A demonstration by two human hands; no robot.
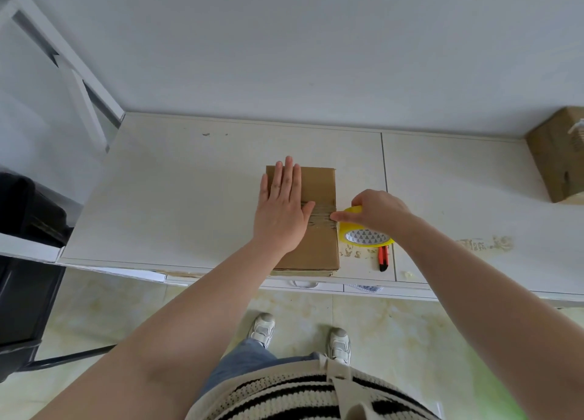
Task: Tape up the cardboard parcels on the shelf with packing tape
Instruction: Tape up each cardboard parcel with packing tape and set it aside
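A flat brown cardboard parcel (317, 245) lies at the front edge of the white shelf top (189, 198). My left hand (282, 209) presses flat on its left part, fingers straight. A strip of clear tape (322, 215) crosses the parcel's middle. My right hand (376, 212) grips a yellow roll of packing tape (366, 237) at the parcel's right edge, thumb on the tape strip.
A red and black utility knife (383, 258) lies just right of the roll. A second cardboard box (559, 157) stands at the far right by the wall. Black furniture (25, 261) stands at the left. Tape scraps (483, 245) stick to the shelf top.
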